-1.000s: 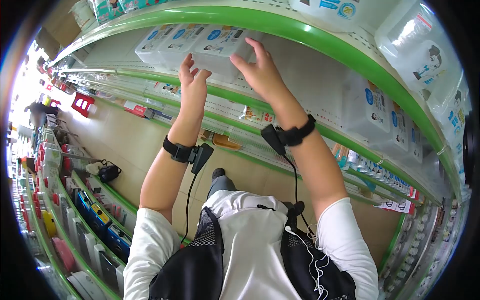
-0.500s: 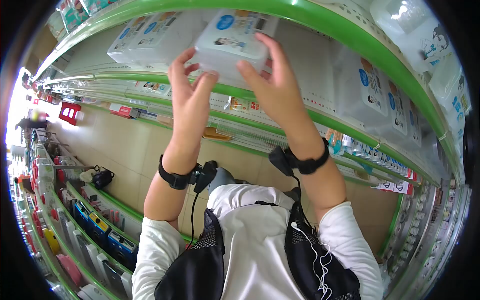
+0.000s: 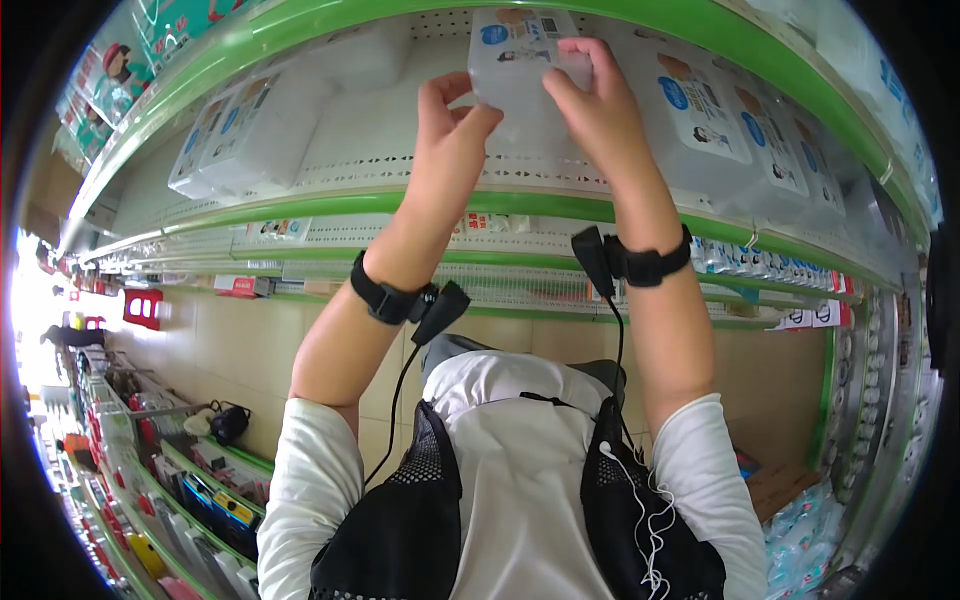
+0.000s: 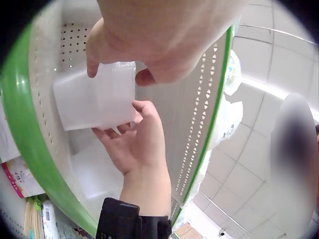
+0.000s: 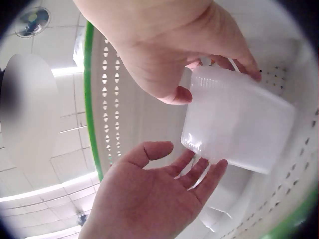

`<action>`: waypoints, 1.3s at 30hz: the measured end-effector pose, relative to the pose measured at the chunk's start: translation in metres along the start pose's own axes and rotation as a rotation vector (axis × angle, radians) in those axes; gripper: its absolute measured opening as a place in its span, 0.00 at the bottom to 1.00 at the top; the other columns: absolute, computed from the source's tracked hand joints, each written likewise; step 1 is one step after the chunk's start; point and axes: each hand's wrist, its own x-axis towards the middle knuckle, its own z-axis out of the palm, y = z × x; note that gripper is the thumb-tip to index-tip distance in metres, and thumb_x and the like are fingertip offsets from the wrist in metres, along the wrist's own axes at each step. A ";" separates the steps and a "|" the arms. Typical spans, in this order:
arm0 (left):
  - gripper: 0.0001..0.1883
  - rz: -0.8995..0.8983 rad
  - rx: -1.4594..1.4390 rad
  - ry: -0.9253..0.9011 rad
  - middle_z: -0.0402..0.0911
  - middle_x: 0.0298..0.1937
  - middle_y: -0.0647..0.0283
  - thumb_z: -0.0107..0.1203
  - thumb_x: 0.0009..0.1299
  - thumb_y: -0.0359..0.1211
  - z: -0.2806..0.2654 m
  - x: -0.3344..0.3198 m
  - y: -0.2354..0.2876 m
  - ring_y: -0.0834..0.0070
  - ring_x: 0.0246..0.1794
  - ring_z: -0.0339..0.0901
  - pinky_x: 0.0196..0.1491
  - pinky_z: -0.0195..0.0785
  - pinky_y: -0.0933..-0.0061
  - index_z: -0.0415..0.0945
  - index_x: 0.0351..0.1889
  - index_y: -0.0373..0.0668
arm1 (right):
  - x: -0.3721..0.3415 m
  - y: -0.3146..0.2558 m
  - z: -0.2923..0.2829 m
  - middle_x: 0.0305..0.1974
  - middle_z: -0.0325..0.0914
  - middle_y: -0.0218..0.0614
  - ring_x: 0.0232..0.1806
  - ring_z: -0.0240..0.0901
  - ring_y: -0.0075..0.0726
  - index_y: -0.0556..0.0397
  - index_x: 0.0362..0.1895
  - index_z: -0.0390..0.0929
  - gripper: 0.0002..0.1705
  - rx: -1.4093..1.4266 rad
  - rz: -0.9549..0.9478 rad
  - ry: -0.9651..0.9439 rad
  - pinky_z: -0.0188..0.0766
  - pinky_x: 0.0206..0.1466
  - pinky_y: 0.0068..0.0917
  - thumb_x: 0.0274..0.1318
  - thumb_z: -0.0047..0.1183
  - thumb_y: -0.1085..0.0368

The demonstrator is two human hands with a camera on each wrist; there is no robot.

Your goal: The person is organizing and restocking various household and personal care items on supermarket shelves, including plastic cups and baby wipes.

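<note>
A clear plastic container [image 3: 515, 75] with a printed label stands at the shelf in the head view. The right hand [image 3: 608, 115] grips its right side, thumb at the front; in the right wrist view the right hand [image 5: 174, 50] curls over the container [image 5: 234, 119]. On the other side the left hand [image 3: 450, 145] has its fingers near the left face. The right wrist view shows the left hand [image 5: 154, 199] with fingers extended, fingertips at the container's side and thumb apart from it. In the left wrist view the container [image 4: 97, 97] lies between the left hand [image 4: 159, 42] and right hand [image 4: 142, 144].
Similar containers stand on the shelf at the left [image 3: 250, 130] and right [image 3: 700, 115]. A green shelf edge [image 3: 350, 205] runs below the hands, another green edge [image 3: 680, 35] arches above. Lower shelves hold packaged goods [image 3: 750, 265].
The container was lifted from beside the left containers, gripped by both hands, and moved right toward the right group. The left thumb has come away from it. The head view has shifted too.
</note>
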 end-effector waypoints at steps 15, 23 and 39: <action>0.21 -0.261 -0.220 -0.049 0.77 0.58 0.61 0.53 0.72 0.29 -0.044 0.102 0.000 0.69 0.61 0.72 0.68 0.62 0.59 0.70 0.64 0.40 | 0.092 0.027 0.045 0.62 0.75 0.54 0.64 0.69 0.61 0.57 0.61 0.76 0.21 -0.489 -0.442 0.118 0.64 0.68 0.48 0.66 0.50 0.68; 0.18 0.431 0.310 0.350 0.76 0.57 0.57 0.52 0.67 0.26 -0.181 -0.016 0.076 0.67 0.62 0.71 0.62 0.66 0.66 0.73 0.56 0.36 | 0.059 -0.001 0.047 0.59 0.78 0.51 0.63 0.72 0.58 0.56 0.59 0.79 0.21 -0.336 -0.408 0.217 0.65 0.68 0.50 0.66 0.52 0.61; 0.22 0.264 0.643 0.518 0.68 0.67 0.52 0.56 0.68 0.30 -0.296 -0.035 0.075 0.57 0.69 0.66 0.69 0.61 0.60 0.79 0.61 0.46 | -0.023 -0.130 0.317 0.62 0.68 0.63 0.42 0.82 0.48 0.57 0.77 0.51 0.53 0.325 0.191 -0.425 0.80 0.29 0.35 0.58 0.63 0.45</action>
